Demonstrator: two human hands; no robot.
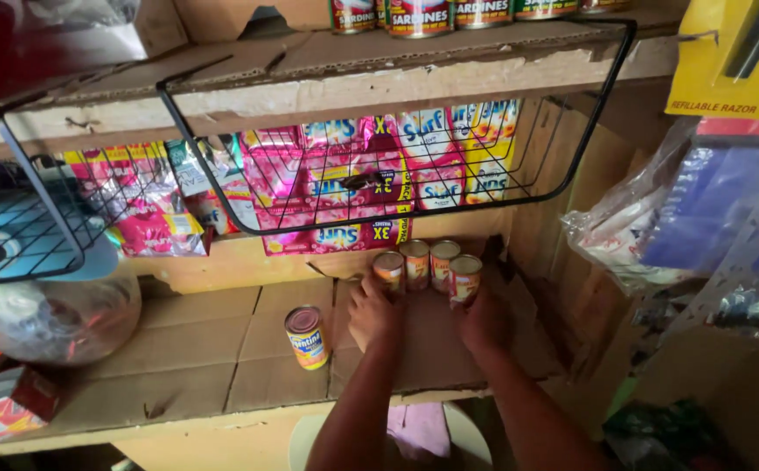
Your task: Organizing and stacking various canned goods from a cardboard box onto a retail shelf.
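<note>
1. Standing in a row at the back of the cardboard-lined shelf [222,349] are four cans [425,266].
2. The left hand [372,312] touches the leftmost can with loosely curled fingers.
3. The right hand [482,318] has its fingers closed around the rightmost can [464,279].
4. A lone can [307,337] stands at nine o'clock from the hands.
5. A wire basket [397,174] of sachets hangs at twelve o'clock.

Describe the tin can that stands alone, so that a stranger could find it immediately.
Find the cardboard-lined lower shelf beneath the black wire basket. Left of the left hand stands one tin can. Unlike the four cans grouped at the back by the hands, it stands apart, with a yellow and red label.
</note>
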